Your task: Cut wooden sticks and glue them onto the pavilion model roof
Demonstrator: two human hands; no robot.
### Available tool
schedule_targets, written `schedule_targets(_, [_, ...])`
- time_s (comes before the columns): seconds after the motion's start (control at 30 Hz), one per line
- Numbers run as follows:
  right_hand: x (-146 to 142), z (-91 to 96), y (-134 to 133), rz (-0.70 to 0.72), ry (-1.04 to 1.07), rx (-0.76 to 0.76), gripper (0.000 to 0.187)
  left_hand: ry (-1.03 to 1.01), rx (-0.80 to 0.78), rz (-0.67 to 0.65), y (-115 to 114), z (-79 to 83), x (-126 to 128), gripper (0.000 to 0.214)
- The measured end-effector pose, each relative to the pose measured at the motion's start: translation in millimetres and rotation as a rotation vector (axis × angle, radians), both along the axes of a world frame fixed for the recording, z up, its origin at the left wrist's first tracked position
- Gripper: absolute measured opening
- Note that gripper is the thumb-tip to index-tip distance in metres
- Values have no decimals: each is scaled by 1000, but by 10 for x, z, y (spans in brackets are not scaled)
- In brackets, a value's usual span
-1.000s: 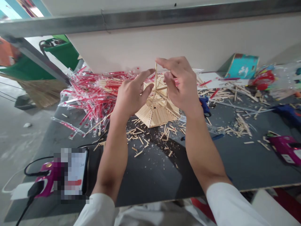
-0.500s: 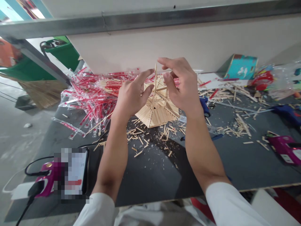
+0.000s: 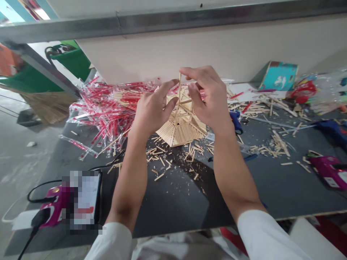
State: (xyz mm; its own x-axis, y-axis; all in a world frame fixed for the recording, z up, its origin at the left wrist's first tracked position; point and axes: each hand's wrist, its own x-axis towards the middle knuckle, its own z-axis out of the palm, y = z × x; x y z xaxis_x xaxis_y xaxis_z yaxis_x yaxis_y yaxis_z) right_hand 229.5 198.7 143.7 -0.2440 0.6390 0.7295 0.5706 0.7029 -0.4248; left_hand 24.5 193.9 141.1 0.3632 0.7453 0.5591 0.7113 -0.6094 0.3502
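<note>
A thin wooden stick [image 3: 179, 83] stands nearly upright on a many-sided model [image 3: 187, 131] built of light wooden sticks. On its left side, my left hand [image 3: 151, 110] has the index fingertip and thumb at the stick, one above the other; its other fingers are mostly hidden. From the right, the index fingertip of my right hand [image 3: 210, 95] meets the stick's top. That hand's thumb is apart from the index finger, and the remaining fingers are curled and partly hidden. Cut stick pieces [image 3: 191, 151] are scattered in front of the model.
Red-and-clear plastic wrappers [image 3: 108, 112] are heaped at left. A phone [image 3: 88, 198] and a magenta power socket [image 3: 55, 206] lie front left; another magenta socket [image 3: 329, 171] is at right. Blue tools [image 3: 332, 130], loose sticks [image 3: 282, 144] and a turquoise box [image 3: 279, 76] occupy the right side.
My right index finger has moved slightly left onto the top of the upright stick, which it stood just clear of before. My left hand stays nearly in place.
</note>
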Motion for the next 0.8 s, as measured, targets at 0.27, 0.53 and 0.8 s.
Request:
schedule_targets(0.27, [-23,13,-4,9,23,29,45,5,1,4,5,-10,-9,46])
schedule_targets(0.53, [-6,1,9,-18,-5,36,48,-23,-5,-4,31,-50,-17,45])
schedule_targets(0.8, [4,2,-4,-13,-39,23,48,3,-14,16,21,-25,-6,46])
